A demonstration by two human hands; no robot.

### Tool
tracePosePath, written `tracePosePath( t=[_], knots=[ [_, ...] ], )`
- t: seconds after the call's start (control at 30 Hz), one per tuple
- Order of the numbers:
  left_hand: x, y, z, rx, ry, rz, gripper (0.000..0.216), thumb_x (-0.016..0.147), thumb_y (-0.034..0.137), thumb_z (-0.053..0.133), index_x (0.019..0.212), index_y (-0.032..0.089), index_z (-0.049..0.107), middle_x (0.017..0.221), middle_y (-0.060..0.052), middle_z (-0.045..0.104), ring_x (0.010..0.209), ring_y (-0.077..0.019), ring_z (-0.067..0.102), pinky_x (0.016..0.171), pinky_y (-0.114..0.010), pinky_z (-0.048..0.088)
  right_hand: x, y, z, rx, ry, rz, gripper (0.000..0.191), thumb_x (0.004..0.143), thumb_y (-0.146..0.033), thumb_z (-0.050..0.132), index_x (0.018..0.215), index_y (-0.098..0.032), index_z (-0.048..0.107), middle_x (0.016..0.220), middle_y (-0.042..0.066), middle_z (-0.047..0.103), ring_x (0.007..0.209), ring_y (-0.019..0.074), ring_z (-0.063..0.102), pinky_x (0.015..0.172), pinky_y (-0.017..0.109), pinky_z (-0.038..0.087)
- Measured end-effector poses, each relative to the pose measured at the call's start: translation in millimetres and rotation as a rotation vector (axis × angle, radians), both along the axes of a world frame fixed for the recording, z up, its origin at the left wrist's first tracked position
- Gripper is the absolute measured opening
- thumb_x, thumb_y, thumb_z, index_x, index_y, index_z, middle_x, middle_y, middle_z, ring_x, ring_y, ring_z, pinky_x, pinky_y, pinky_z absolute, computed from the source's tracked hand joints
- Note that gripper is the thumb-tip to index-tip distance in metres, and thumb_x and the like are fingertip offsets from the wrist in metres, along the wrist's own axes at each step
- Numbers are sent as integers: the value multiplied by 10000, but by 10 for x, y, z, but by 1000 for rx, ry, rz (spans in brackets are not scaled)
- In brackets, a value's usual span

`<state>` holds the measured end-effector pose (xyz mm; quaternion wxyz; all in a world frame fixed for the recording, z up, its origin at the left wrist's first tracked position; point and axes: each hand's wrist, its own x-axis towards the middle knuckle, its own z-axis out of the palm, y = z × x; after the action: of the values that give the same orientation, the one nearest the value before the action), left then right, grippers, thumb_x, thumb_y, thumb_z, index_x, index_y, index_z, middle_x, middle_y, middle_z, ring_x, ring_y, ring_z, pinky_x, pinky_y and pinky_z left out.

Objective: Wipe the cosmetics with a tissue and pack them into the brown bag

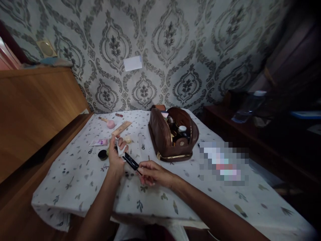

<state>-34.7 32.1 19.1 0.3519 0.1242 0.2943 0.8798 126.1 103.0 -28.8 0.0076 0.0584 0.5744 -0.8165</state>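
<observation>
My left hand (116, 154) is closed round a small white wipe or tissue (120, 150), pressed against one end of a slim black cosmetic tube (131, 161). My right hand (151, 173) pinches the tube's other end, holding it slanted just above the white leaf-print tablecloth (75, 180). An open brown leather make-up bag (173, 134) stands just beyond my right hand, with jars and bottles inside it.
Behind my left hand lie a small black round compact (102, 154), a pink tube (99, 142), a pink puff brush (108, 123), a tan flat box (121, 128) and a small reddish stick (119, 115). A wooden headboard (32, 110) rises at the left. A plastic bottle (248, 107) lies on the dark side table at right.
</observation>
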Motion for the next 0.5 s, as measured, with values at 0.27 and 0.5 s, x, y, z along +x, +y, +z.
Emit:
tracePosePath(
  t=[0.27, 0.5],
  knots=[
    [-249, -87, -150, 14, -5, 117, 379, 906, 501, 601, 734, 177, 510, 474, 110, 330, 343, -25, 303, 340, -142, 252, 2, 3, -42, 39, -24, -10, 451, 742, -579, 716, 793, -162, 551, 600, -15, 670, 398, 56, 495, 401, 170, 342],
    [-412, -135, -178, 22, -29, 219, 473, 950, 540, 380, 633, 200, 466, 435, 86, 308, 320, -54, 271, 333, -177, 220, 40, 44, 30, 79, -31, -38, 428, 740, -555, 727, 759, -173, 535, 587, -20, 665, 402, 59, 488, 390, 173, 299]
  ],
)
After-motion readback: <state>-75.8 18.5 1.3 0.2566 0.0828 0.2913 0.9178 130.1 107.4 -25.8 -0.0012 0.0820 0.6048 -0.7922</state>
